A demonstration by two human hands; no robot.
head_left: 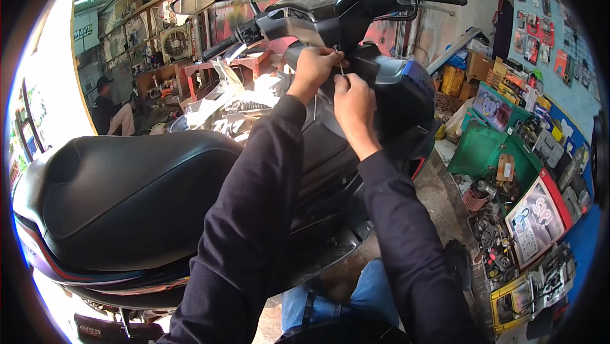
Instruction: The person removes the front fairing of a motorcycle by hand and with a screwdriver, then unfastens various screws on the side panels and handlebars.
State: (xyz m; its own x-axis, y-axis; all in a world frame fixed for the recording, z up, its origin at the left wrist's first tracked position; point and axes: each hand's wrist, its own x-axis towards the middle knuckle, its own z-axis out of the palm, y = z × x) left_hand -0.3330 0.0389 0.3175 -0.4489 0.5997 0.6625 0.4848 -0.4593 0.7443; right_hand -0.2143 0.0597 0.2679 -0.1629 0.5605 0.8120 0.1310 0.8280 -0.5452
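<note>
The left hand [312, 67] is curled shut, its fingertips pinched on the top of a thin metal tool [341, 67] just under the scooter's handlebar [330, 17]. The right hand [353, 107] sits just below and beside it, fingers folded together around the lower part of the same tool, so the 2 hands nearly touch. The tool stands roughly upright, its tip against the dark front inner panel [387, 83] below the steering column; how far it goes in cannot be told. Both forearms wear black sleeves [254, 217] that rise from the lower edge.

Outward, the scooter's wide black seat [127, 191] fills the left. A round mirror [192, 2] juts from the left bar end. On the floor to the right lie green trays [483, 150], a framed poster [537, 220] and scattered small parts. Far left, another person [111, 115] sits near a cluttered bench [162, 74].
</note>
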